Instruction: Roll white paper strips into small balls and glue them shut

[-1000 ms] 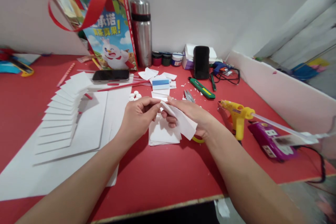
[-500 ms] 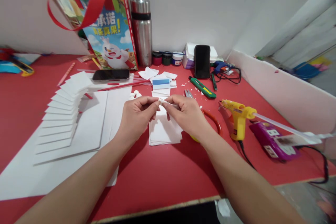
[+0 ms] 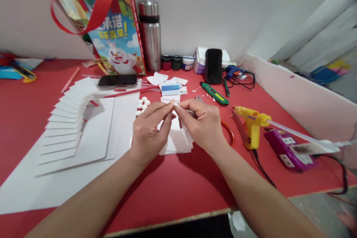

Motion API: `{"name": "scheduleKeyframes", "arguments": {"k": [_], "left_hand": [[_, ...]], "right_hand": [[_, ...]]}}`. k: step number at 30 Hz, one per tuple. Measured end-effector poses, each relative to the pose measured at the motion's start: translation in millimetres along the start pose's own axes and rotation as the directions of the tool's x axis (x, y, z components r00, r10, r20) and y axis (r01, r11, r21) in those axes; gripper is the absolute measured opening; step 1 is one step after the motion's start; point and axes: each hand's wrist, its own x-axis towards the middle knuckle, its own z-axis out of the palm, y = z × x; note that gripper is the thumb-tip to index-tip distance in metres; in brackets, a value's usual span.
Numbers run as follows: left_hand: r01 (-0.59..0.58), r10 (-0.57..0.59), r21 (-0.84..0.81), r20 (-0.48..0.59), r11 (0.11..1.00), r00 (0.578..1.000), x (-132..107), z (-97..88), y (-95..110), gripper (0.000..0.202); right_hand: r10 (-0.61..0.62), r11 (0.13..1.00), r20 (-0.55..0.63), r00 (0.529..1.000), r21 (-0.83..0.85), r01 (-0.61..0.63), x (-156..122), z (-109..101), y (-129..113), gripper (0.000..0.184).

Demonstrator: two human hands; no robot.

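Observation:
My left hand (image 3: 152,126) and my right hand (image 3: 202,122) meet in the middle of the desk, fingertips together. Both pinch a small white piece (image 3: 175,105); most of it is hidden, and I cannot make out whether it is paper or something softer. Beneath them lies a stack of white paper sheets (image 3: 175,141). Several small white balls (image 3: 143,103) sit on paper just beyond my left hand. A pair of scissors with an orange-red handle (image 3: 229,132) is partly covered by my right hand.
At left, a curved stepped white card structure (image 3: 63,119) stands on a white board. A yellow glue gun (image 3: 252,126) and a purple packet (image 3: 290,148) lie at right. Behind are a green cutter (image 3: 214,93), phone (image 3: 117,80), steel flask (image 3: 150,37) and gift bag (image 3: 117,44).
My left hand has turned and shifted slightly right, showing more of its back and uncovering more white balls. My right hand has moved a little right. The pinch on the white piece continues.

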Motion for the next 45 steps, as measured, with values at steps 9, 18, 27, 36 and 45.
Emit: {"name": "scheduleKeyframes", "arguments": {"k": [9, 18, 27, 36, 45], "left_hand": [[0.335, -0.293, -0.417, 0.162, 0.845, 0.942, 11.4, -7.6, -6.2, 0.009], [0.243, -0.186, -0.24, 0.237, 0.94, 0.953, 13.1, -12.2, -9.9, 0.013], [0.196, -0.18, -0.062, 0.207, 0.979, 0.962, 13.9, -12.2, -11.1, 0.013], [0.287, -0.257, -0.138, 0.197, 0.948, 0.946, 10.5, -12.2, -14.1, 0.015], [0.366, -0.336, -0.155, 0.191, 0.918, 0.922, 8.8, -10.9, -13.6, 0.015]], "right_hand": [[-0.12, 0.99, 0.12, 0.985, -0.059, 0.128, 3.1, -7.4, 8.5, 0.016], [-0.082, 0.987, 0.192, 0.978, -0.123, 0.107, 3.9, -8.0, 12.7, 0.021], [0.473, 0.403, 0.604, 0.641, 0.499, -0.767, 17.9, -8.0, 20.1, 0.045], [0.429, 0.544, 0.564, 0.706, 0.462, -0.7, 12.8, -6.8, 12.5, 0.025], [0.251, 0.925, 0.355, 0.9, 0.185, -0.331, 11.1, -4.9, 13.4, 0.028]]}}
